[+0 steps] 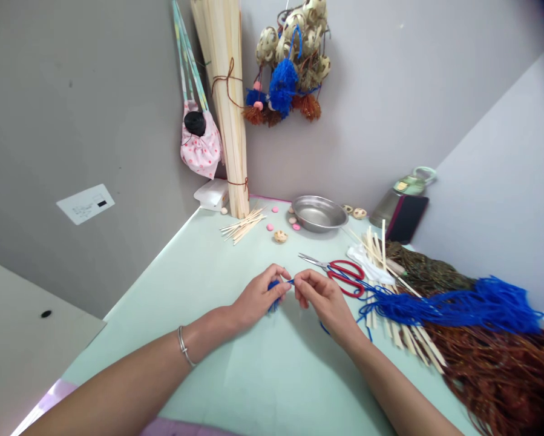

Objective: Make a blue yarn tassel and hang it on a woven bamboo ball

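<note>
Over the middle of the table my left hand (257, 298) is closed around a small blue yarn tassel (274, 305), whose loose ends hang below the fingers. My right hand (325, 300) pinches a strand of the same blue yarn close to the left fingertips. A short stretch of strand shows between the two hands. Blue yarn also trails out beneath the right wrist. Just beyond the right hand lies a pair of scissors (347, 278) with red handles, blades pointing left. Part of the tassel is hidden by my left fingers.
Blue yarn (462, 306), brown yarn (503, 369) and pale flat strips (417, 342) lie at the right. Farther back are a metal bowl (319, 215), thin sticks (244, 226), a woven ball (281, 237), a phone (406, 219) and a bottle (392, 197). Tasselled woven balls (294, 36) hang above.
</note>
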`<state>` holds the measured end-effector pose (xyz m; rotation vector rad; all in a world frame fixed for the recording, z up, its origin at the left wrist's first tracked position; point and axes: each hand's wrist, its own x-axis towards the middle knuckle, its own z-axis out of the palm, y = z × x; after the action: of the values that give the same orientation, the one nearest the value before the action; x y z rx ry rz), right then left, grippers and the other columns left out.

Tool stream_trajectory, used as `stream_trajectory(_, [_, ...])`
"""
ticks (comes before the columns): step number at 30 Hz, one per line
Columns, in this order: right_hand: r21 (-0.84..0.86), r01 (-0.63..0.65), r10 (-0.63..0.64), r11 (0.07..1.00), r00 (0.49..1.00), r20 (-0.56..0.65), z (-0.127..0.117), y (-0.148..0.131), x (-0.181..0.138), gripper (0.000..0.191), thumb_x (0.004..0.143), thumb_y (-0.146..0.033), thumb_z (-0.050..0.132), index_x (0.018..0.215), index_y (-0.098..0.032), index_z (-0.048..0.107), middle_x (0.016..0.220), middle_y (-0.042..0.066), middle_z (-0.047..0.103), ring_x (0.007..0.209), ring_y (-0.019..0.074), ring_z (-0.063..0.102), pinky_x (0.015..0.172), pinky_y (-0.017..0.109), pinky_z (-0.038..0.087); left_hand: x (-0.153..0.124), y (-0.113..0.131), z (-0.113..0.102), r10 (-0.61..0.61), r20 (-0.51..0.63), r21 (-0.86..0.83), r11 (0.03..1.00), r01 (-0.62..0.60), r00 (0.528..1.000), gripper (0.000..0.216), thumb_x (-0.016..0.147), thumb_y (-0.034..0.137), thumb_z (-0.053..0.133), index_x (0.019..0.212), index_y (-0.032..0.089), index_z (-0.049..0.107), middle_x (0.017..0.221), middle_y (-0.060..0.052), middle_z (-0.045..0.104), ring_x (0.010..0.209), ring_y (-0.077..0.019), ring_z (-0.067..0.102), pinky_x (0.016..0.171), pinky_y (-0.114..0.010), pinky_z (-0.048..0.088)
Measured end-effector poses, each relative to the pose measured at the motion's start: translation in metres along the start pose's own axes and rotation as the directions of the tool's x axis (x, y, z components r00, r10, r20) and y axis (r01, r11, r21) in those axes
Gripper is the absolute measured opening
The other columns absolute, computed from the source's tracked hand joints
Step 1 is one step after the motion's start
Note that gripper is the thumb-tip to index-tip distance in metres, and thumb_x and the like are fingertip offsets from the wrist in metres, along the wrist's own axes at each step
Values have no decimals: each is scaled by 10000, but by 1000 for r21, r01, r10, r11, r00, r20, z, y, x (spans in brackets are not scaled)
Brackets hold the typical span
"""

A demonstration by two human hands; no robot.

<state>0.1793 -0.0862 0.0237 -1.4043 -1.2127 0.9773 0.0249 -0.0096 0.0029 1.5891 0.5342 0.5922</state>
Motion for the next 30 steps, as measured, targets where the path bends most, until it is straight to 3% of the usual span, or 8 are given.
stream_trajectory(4, [-2, -16, 16, 1000, 997, -75, -4, 2, 4, 319, 800, -491, 654, 735, -187, 587, 573, -23, 540, 514, 121, 453, 524, 261, 361, 5, -2, -2, -98, 20, -129, 987, 99, 995, 277, 826, 449, 605, 902, 195, 525, 750, -15, 618, 661, -125, 584, 632, -234, 425])
stream_trajectory(8, [19, -26, 28, 999, 993, -117, -5, 6, 5, 306, 799, -473, 662, 726, -187, 585, 540, -30, 533, 508, 119, 442, 533, 262, 355, 5, -1, 0, -132, -8, -174, 976, 129, 991, 306, 796, 464, 635, 918, 198, 546, 724, 26, 552, 521, -68, 461, 518, -202, 353])
stream_trajectory(12, [27, -42, 45, 999, 994, -98, -4, 9, 5, 346, 782, -502, 669, 684, -187, 565, 545, -30, 532, 493, 113, 442, 520, 261, 350, 4, 0, 0, -162, -9, -169, 973, 158, 987, 291, 864, 487, 529, 859, 197, 548, 540, 63, 428, 468, -75, 370, 480, -195, 295])
stream_trajectory(22, [27, -63, 64, 998, 996, -59, -3, 9, 5, 353, 758, -515, 694, 728, -182, 580, 563, -35, 520, 494, 107, 428, 507, 259, 336, 5, -3, -2, -235, -1, -260, 938, 227, 972, 270, 814, 449, 603, 803, 187, 541, 534, 67, 422, 446, -63, 367, 455, -187, 277])
stream_trajectory(25, [35, -84, 84, 996, 996, 0, -1, 9, 4, 351, 753, -513, 702, 743, -186, 575, 560, -41, 513, 495, 106, 426, 508, 257, 336, 7, -7, -3, -226, -26, -352, 914, 203, 974, 286, 816, 458, 605, 810, 179, 541, 535, 67, 426, 442, -56, 368, 453, -183, 253])
stream_trajectory(30, [-18, -125, 125, 992, 957, 262, 4, 10, 1, 343, 804, -506, 661, 763, -181, 557, 597, -42, 511, 494, 96, 421, 497, 244, 312, 10, -11, -7, -228, -46, -454, 872, 183, 973, 302, 822, 459, 606, 795, 167, 534, 533, 70, 409, 437, -51, 371, 451, -179, 243])
